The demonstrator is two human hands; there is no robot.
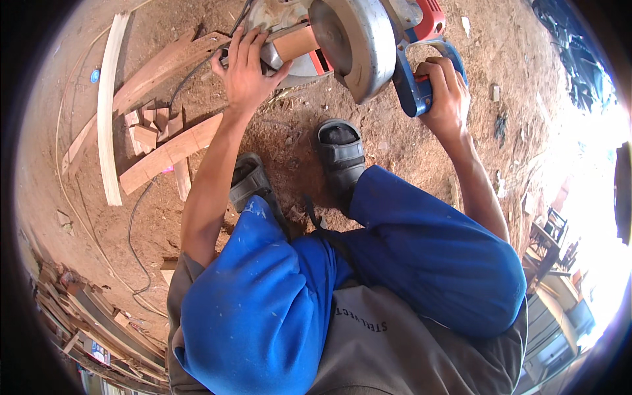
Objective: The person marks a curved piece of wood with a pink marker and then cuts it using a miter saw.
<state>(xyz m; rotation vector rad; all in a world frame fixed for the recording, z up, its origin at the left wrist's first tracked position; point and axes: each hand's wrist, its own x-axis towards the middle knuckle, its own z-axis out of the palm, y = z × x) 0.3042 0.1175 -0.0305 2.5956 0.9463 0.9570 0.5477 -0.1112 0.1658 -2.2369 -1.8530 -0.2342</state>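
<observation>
A miter saw with a round grey metal blade guard (368,46) stands at the top of the view. My right hand (444,92) is wrapped round its blue handle (413,95), with a finger by the red trigger. At the saw's base lies a short reddish-brown piece of wood (295,43), close to the guard. My left hand (247,72) holds the left end of this piece, thumb on the near side and fingers stretched over the far side. A grey metal part (270,56) shows between thumb and fingers. The blade's lower edge is hidden by the guard.
Left of the saw lie a long pale wood strip (110,112), curved boards (174,151) and small offcuts (146,135). A dark cord (135,230) runs over the sawdust-covered ground. My sandalled feet (342,155) are just below the saw. Stacked timber (99,316) is at lower left.
</observation>
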